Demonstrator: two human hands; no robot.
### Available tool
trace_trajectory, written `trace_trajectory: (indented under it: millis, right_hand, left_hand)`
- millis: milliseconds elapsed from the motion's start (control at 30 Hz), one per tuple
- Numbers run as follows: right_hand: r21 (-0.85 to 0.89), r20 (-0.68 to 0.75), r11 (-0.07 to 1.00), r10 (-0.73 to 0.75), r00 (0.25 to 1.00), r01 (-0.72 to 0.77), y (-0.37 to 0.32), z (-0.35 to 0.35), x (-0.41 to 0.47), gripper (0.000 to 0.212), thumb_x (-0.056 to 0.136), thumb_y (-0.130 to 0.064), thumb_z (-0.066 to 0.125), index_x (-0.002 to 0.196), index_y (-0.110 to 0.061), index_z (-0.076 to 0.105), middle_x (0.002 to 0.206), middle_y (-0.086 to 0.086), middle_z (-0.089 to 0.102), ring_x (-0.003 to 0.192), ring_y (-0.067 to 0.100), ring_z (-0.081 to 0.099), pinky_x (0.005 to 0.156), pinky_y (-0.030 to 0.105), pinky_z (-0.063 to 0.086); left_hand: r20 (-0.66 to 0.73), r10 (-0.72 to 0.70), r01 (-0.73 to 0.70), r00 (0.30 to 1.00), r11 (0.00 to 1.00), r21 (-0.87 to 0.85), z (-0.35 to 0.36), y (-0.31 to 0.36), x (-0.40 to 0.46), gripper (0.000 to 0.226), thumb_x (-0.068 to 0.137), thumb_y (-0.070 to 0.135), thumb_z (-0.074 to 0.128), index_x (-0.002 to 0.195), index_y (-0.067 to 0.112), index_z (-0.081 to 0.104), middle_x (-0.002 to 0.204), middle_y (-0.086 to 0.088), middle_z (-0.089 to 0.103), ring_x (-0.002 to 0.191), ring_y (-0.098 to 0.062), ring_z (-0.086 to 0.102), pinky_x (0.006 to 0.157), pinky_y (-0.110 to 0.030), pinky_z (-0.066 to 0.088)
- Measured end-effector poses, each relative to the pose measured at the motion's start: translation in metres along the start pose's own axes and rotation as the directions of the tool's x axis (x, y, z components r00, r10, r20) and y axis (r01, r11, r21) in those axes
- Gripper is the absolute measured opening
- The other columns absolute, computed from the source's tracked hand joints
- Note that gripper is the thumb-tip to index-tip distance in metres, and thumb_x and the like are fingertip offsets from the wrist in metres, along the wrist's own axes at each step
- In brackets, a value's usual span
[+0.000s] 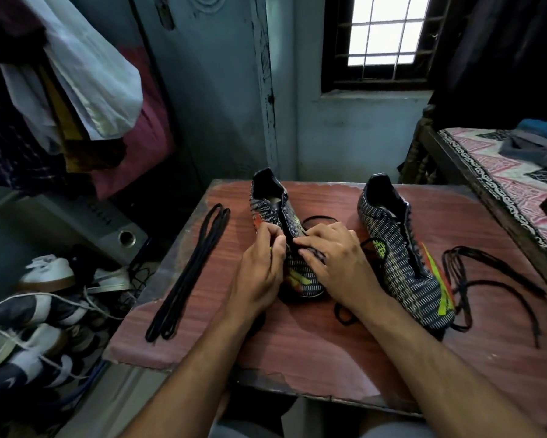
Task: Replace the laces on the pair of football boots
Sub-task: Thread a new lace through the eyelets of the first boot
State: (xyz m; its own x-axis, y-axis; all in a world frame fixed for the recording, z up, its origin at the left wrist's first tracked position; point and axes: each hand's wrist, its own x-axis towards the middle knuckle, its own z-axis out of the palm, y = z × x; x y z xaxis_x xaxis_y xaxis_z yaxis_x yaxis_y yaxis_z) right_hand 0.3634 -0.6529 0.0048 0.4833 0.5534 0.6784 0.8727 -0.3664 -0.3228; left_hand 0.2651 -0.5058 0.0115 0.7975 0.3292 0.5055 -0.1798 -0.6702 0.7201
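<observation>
Two dark patterned football boots with yellow and red marks stand on a reddish wooden table, heels away from me. On the left boot, my left hand pinches a black lace at the eyelets, and my right hand rests across the toe with fingertips on the lacing. The lace loops out behind my right hand. The right boot stands apart with no lace through its eyelets. A folded black lace lies straight at the table's left. A loose black lace is tangled at the right.
Shoes are piled on the floor at the left beside a grey speaker. Clothes hang at the upper left. A bed with a patterned sheet stands close along the table's right side. The wall and a window are behind.
</observation>
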Motion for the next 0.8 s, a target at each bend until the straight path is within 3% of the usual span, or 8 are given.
trace_trajectory:
  millis: [67, 267, 467, 567, 700, 800]
  right_hand:
    - [0.022, 0.004, 1.0, 0.01, 1.0, -0.01, 0.001, 0.0, 0.001, 0.028, 0.094, -0.039, 0.055, 0.104, -0.024, 0.077, 0.104, -0.01, 0.067, 0.096, 0.017, 0.056, 0.084, 0.036, 0.042]
    - [0.17, -0.031, 0.985, 0.011, 0.999, -0.006, -0.01, 0.0, 0.005, 0.009, 0.088, -0.025, 0.067, 0.088, -0.018, 0.07, 0.095, -0.01, 0.062, 0.092, 0.019, 0.06, 0.085, 0.046, 0.049]
    - [0.314, -0.027, 0.944, 0.11, 0.994, -0.096, -0.016, -0.007, 0.007, 0.008, 0.084, -0.02, 0.064, 0.085, -0.013, 0.067, 0.09, -0.006, 0.064, 0.089, 0.012, 0.062, 0.084, 0.035, 0.052]
    - [0.301, 0.004, 0.946, 0.126, 0.992, -0.122, -0.012, -0.007, 0.005, 0.012, 0.085, -0.026, 0.067, 0.087, -0.015, 0.073, 0.092, -0.007, 0.068, 0.092, 0.01, 0.064, 0.086, 0.033, 0.053]
    - [0.225, 0.065, 0.97, 0.086, 0.994, -0.098, -0.014, -0.004, 0.003, 0.024, 0.084, -0.034, 0.07, 0.099, -0.017, 0.078, 0.101, -0.007, 0.068, 0.101, 0.014, 0.062, 0.094, 0.028, 0.049]
    - [0.174, 0.074, 0.984, 0.018, 0.997, -0.031, -0.015, -0.003, 0.002, 0.027, 0.086, -0.035, 0.069, 0.103, -0.016, 0.078, 0.104, -0.005, 0.067, 0.102, 0.019, 0.06, 0.095, 0.028, 0.048]
  left_hand:
    - [0.048, 0.003, -0.002, 0.999, 1.0, -0.031, -0.001, -0.002, 0.001, 0.01, 0.108, 0.032, 0.038, 0.105, 0.026, 0.045, 0.078, 0.005, 0.056, 0.059, -0.01, 0.055, 0.062, -0.043, 0.05]
    - [0.094, -0.023, 0.027, 0.995, 0.999, -0.044, -0.002, -0.011, 0.006, 0.009, 0.108, 0.017, 0.048, 0.111, 0.022, 0.055, 0.079, 0.011, 0.06, 0.057, -0.003, 0.056, 0.062, -0.022, 0.046]
    - [0.088, -0.041, 0.051, 0.995, 0.992, -0.116, -0.005, -0.008, 0.008, 0.009, 0.108, 0.015, 0.045, 0.103, 0.019, 0.051, 0.08, -0.006, 0.061, 0.057, -0.015, 0.058, 0.059, -0.024, 0.048]
    - [0.093, -0.059, 0.072, 0.994, 0.987, -0.144, -0.004, -0.006, 0.007, 0.008, 0.108, 0.012, 0.048, 0.102, 0.016, 0.052, 0.081, -0.01, 0.064, 0.055, -0.011, 0.058, 0.057, -0.023, 0.049]
    - [0.063, -0.062, 0.069, 0.996, 0.991, -0.111, -0.005, -0.007, 0.006, 0.008, 0.106, 0.011, 0.05, 0.103, 0.017, 0.054, 0.082, 0.001, 0.064, 0.06, -0.006, 0.058, 0.061, -0.025, 0.049]
    - [0.054, -0.089, 0.096, 0.995, 0.985, -0.145, -0.005, -0.008, 0.006, 0.01, 0.106, 0.009, 0.047, 0.106, 0.018, 0.054, 0.076, -0.001, 0.063, 0.057, -0.011, 0.059, 0.058, -0.026, 0.051]
